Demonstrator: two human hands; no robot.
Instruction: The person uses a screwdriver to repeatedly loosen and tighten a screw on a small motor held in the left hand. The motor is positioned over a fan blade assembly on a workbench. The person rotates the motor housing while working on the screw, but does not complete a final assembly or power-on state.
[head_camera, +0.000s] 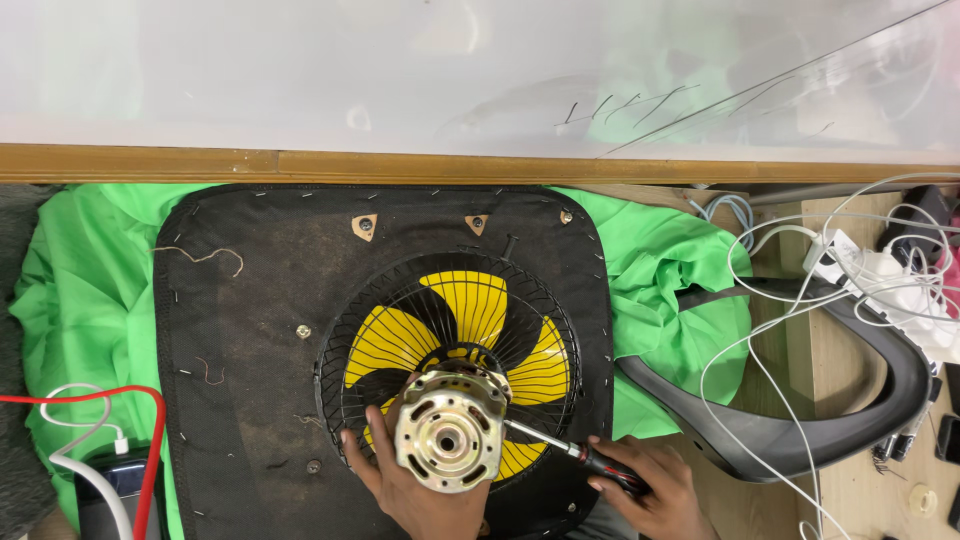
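Note:
A small fan with yellow blades (480, 300) inside a black wire guard (345, 345) lies face down on a black padded board (250, 330). Its bare metal motor (450, 430) points up toward me. My left hand (400, 490) cups the motor from below and steadies it against the guard. My right hand (655, 490) grips the dark red-and-black handle of a screwdriver (580, 455). The screwdriver's shaft runs left, and its tip touches the right side of the motor.
A green cloth (90, 290) lies under the board. A grey curved plastic chair arm (860, 400) and tangled white cables (880, 270) sit to the right. A dark power bank (105, 495) with red and white cables lies lower left. A wooden rail (400, 165) runs behind.

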